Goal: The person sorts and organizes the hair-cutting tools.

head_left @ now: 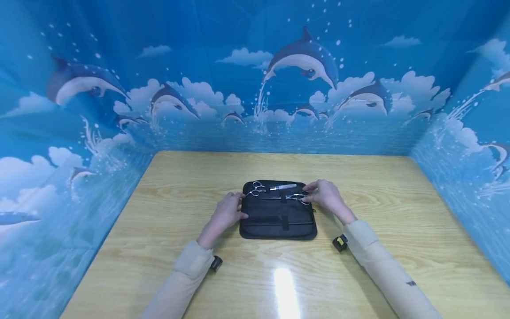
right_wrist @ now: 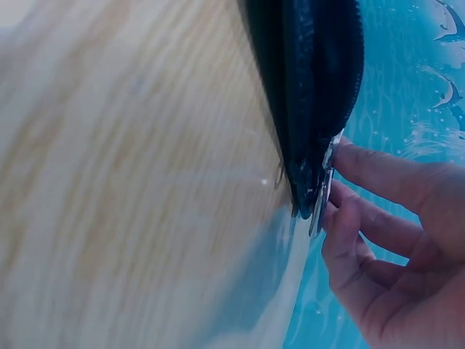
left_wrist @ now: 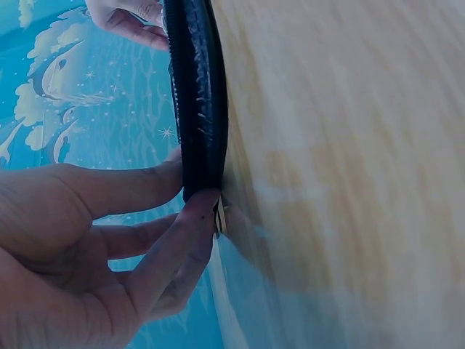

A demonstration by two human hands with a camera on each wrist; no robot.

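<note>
An open black zip case (head_left: 259, 208) lies on the table with two pairs of metal scissors on its upper half. My left hand (head_left: 228, 210) grips the case's left edge, its thumb and fingertips against the rim in the left wrist view. Near that hand, the upper scissors (head_left: 256, 190) have their finger rings to the left and blades to the right. The lower scissors (head_left: 294, 196) point left, running through a strap. At their ring handles, my right hand (head_left: 327, 195) pinches with thumb and fingers; in the right wrist view the handles (right_wrist: 323, 193) show beside the case.
A wooden tabletop (head_left: 191, 177) surrounds the case. Blue dolphin-print cloth (head_left: 239, 133) walls the back and both sides. A small black device (head_left: 340, 243) with a yellow mark is at the right wrist, another black device (head_left: 216, 263) at the left.
</note>
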